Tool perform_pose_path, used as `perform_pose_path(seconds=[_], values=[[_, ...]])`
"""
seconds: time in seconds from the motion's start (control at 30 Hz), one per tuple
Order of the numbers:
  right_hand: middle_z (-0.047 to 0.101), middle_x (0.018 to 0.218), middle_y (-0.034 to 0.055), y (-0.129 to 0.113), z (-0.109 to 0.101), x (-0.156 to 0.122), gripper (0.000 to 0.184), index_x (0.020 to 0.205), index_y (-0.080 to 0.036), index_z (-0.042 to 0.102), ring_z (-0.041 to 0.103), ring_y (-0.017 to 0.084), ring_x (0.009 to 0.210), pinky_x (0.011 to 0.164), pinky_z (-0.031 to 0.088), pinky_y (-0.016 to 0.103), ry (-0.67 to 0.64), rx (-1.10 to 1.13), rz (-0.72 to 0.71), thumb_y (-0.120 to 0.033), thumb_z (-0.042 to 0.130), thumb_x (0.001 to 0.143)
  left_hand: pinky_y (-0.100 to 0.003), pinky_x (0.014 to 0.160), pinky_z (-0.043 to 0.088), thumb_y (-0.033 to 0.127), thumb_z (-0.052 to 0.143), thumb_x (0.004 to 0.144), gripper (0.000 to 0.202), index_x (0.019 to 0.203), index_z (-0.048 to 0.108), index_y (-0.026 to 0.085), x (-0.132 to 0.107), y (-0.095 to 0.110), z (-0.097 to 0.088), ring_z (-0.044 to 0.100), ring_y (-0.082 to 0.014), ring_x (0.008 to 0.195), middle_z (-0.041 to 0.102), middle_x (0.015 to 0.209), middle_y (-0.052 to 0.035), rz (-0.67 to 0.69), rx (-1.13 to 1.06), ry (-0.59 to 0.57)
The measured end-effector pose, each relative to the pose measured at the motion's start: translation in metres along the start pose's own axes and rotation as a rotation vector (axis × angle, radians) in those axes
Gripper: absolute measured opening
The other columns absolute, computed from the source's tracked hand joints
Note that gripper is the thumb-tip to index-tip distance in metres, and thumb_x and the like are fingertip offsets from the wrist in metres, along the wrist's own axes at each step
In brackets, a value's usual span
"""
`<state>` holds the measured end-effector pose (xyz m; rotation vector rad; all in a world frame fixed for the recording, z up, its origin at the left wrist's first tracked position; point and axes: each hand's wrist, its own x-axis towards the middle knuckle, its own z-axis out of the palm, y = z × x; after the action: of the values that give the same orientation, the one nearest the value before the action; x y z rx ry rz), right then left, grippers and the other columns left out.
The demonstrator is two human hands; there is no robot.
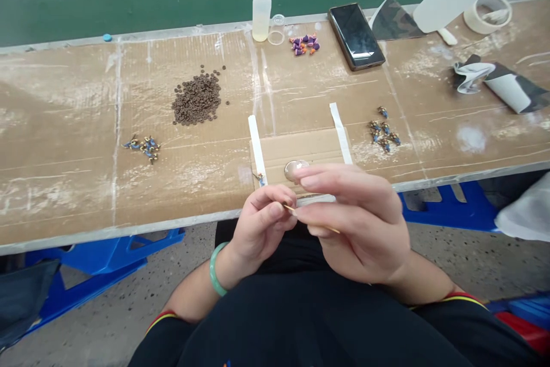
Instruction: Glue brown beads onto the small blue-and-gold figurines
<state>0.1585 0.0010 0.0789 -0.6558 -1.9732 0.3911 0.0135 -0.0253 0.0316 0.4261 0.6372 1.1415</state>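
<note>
My left hand (262,224) is closed in a pinch at the near table edge, holding something too small to make out at its fingertips. My right hand (356,221) is closed on a thin wooden stick (313,221) whose tip meets the left fingertips. Just beyond my hands lie a small cardboard piece (301,149) between two white tape strips (256,146), a shiny round disc (294,169) and one tiny blue piece (260,179). A green bangle (215,269) circles my left wrist.
On the cardboard-covered table: a heap of brown beads (197,99), small blue-and-gold pieces at left (144,145) and right (384,131), purple and orange bits (305,44), a glue bottle (262,3), a clear cap (276,29), a phone (356,35), a tape roll (487,13), rolled sheets (501,83).
</note>
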Motion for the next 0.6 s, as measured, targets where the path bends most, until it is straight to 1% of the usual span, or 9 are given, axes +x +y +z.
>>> perform_pose_path(seconds=[0.07,0.13,0.2,0.27,0.33,0.37,0.5,0.53,0.6], values=[[0.063,0.111,0.007,0.002,0.001,-0.001,0.016,0.097,-0.018,0.067,0.063,0.02,0.113,0.098,0.059,0.036,0.061,-0.098,-0.057,-0.01,0.054,0.098,-0.028,0.047,0.022,0.052,0.087,0.07,0.039,0.066,0.064,0.021,0.0,0.0,0.001,0.036,-0.0077,0.051,0.049,0.064,0.0013,0.006,0.013,0.017],[0.063,0.109,0.0048,0.003,0.001,-0.001,0.018,0.093,-0.023,0.068,0.061,0.02,0.109,0.094,0.058,0.037,0.108,-0.198,-0.078,-0.013,0.054,0.099,-0.028,0.046,0.022,0.051,0.087,0.07,0.038,0.067,0.064,0.021,0.001,0.0,0.001,0.035,-0.0071,0.05,0.049,0.063,0.0021,0.019,-0.001,0.004],[0.063,0.109,0.004,0.004,0.001,-0.001,0.02,0.089,-0.024,0.069,0.059,0.02,0.106,0.092,0.057,0.037,0.125,-0.25,-0.084,-0.016,0.054,0.1,-0.026,0.047,0.023,0.048,0.087,0.071,0.035,0.068,0.065,0.02,0.002,-0.001,0.001,0.036,-0.0072,0.051,0.049,0.062,0.0029,0.037,-0.022,-0.026],[0.062,0.108,0.0042,0.003,0.001,-0.002,0.022,0.087,-0.024,0.069,0.059,0.02,0.106,0.091,0.056,0.037,0.118,-0.25,-0.081,-0.017,0.053,0.1,-0.025,0.048,0.025,0.045,0.087,0.073,0.032,0.069,0.066,0.02,0.002,-0.001,0.0,0.036,-0.0077,0.053,0.05,0.063,0.0028,0.05,-0.041,-0.046],[0.062,0.109,0.0041,0.002,0.001,-0.002,0.023,0.086,-0.024,0.068,0.058,0.02,0.106,0.092,0.054,0.038,0.109,-0.24,-0.052,-0.018,0.052,0.101,-0.024,0.049,0.025,0.043,0.087,0.074,0.029,0.07,0.068,0.02,0.002,-0.002,0.0,0.038,-0.0081,0.056,0.053,0.067,0.0016,0.049,-0.059,-0.049],[0.062,0.109,0.0042,0.001,0.002,-0.003,0.023,0.086,-0.024,0.069,0.059,0.021,0.106,0.093,0.053,0.04,0.125,-0.231,-0.032,-0.02,0.052,0.102,-0.024,0.05,0.026,0.042,0.087,0.074,0.028,0.07,0.069,0.02,0.002,-0.002,-0.001,0.038,-0.0081,0.057,0.054,0.069,0.0012,0.047,-0.074,-0.052],[0.06,0.109,0.0055,0.003,-0.001,-0.007,0.023,0.089,-0.025,0.07,0.059,0.024,0.107,0.095,0.052,0.046,0.267,-0.186,0.091,-0.03,0.053,0.104,-0.021,0.047,0.022,0.038,0.087,0.074,0.021,0.073,0.074,0.022,0.001,-0.001,-0.001,0.033,-0.0073,0.055,0.051,0.066,0.0015,0.005,-0.127,-0.075],[0.06,0.111,0.0057,0.006,-0.003,-0.008,0.022,0.09,-0.025,0.071,0.059,0.025,0.108,0.094,0.052,0.046,0.278,-0.187,0.126,-0.03,0.054,0.103,-0.02,0.046,0.02,0.038,0.086,0.075,0.02,0.074,0.074,0.022,0.001,-0.001,0.0,0.031,-0.0073,0.054,0.05,0.065,0.0017,-0.005,-0.132,-0.082],[0.06,0.114,0.0058,0.012,-0.008,-0.01,0.016,0.093,-0.026,0.071,0.058,0.026,0.11,0.092,0.051,0.045,0.236,-0.222,0.185,-0.027,0.058,0.101,-0.02,0.045,0.019,0.037,0.086,0.076,0.018,0.074,0.074,0.022,0.001,0.0,-0.001,0.028,-0.0074,0.054,0.049,0.064,0.0018,-0.01,-0.136,-0.093]])
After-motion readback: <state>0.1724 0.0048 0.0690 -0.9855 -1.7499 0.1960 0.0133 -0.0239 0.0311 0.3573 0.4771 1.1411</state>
